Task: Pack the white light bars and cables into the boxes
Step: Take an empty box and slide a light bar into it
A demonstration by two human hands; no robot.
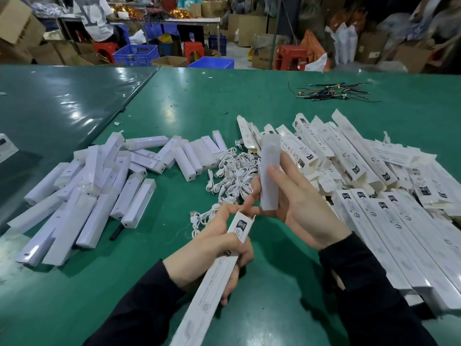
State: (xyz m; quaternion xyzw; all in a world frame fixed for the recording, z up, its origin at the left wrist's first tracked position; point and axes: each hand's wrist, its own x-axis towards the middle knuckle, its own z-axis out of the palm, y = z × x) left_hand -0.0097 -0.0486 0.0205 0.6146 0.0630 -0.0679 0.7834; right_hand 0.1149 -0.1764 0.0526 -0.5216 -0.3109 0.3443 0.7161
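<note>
hands grip box point(239, 227) — light bar point(269, 176)

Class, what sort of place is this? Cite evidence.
Probably a factory packing floor: heaps of white plastic light bars and printed white cardboard boxes on a green-covered table, with stacked brown cardboard cartons behind.

The box point(219, 270) in the left hand point(212, 255) runs off the bottom edge, its print too small to read. The right hand point(299, 206) covers part of the light bar point(269, 173), whose top is blurred. Boxes point(399, 233) at right are cut by the frame edge. The cable heap point(232, 176) is partly hidden behind the hands.
</note>
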